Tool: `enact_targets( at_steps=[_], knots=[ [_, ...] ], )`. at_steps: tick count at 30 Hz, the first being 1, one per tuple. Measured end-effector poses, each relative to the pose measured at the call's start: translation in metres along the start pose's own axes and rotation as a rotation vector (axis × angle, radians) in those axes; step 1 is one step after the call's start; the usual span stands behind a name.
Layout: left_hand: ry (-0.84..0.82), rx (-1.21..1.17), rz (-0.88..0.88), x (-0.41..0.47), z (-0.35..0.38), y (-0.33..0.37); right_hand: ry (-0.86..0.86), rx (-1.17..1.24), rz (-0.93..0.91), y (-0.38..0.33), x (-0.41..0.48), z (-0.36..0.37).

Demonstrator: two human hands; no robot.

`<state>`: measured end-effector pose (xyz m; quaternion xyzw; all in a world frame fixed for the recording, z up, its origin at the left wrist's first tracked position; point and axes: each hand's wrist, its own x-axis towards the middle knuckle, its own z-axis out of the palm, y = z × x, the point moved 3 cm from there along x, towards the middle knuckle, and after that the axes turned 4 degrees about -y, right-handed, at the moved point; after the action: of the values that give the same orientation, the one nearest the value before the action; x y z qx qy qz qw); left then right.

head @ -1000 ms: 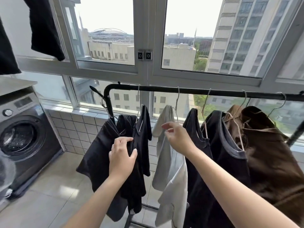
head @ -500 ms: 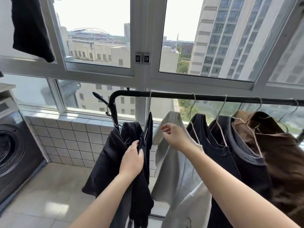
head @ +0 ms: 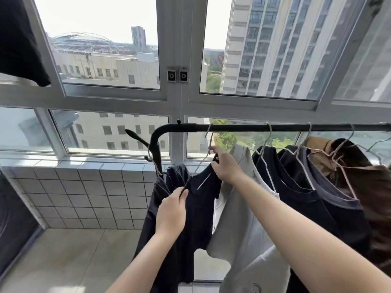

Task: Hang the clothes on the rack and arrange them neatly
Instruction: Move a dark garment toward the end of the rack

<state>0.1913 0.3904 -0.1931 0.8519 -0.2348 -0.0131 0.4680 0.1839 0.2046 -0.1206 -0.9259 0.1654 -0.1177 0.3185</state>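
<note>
A black rack bar (head: 243,127) runs across below the window. A small black top (head: 198,210) hangs from it on a wire hanger (head: 206,153). My left hand (head: 171,212) pinches the top's left shoulder edge. My right hand (head: 226,166) grips its right shoulder at the hanger. To the right hang a grey shirt (head: 239,218), a black T-shirt (head: 296,199), a dark top with a grey collar (head: 338,208) and a brown shirt (head: 370,187). Another black garment (head: 156,199) hangs at the rack's left end.
A tiled low wall (head: 84,199) and window frames stand behind the rack. A dark cloth (head: 19,45) hangs at the top left. The dark side of a washing machine (head: 12,225) shows at the left edge. Beige floor tiles (head: 63,261) lie below.
My right hand has left the grey shirt and taken the black top's right shoulder. My left hand has risen to its left shoulder. The view has shifted left and closer.
</note>
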Motion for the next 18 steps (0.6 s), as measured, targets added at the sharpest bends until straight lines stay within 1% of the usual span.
enact_targets(
  at_steps=[7,12,18],
  knots=[
    [0.011,0.026,0.009,0.01,-0.006,-0.004,-0.018,-0.044,0.041,0.014,0.031,0.005],
    [0.016,0.005,0.019,0.02,-0.001,0.009,0.039,0.057,0.113,0.019,0.051,0.001],
    [0.041,-0.042,0.067,0.046,-0.009,0.032,0.158,0.065,0.065,0.018,0.066,-0.024]
  ],
)
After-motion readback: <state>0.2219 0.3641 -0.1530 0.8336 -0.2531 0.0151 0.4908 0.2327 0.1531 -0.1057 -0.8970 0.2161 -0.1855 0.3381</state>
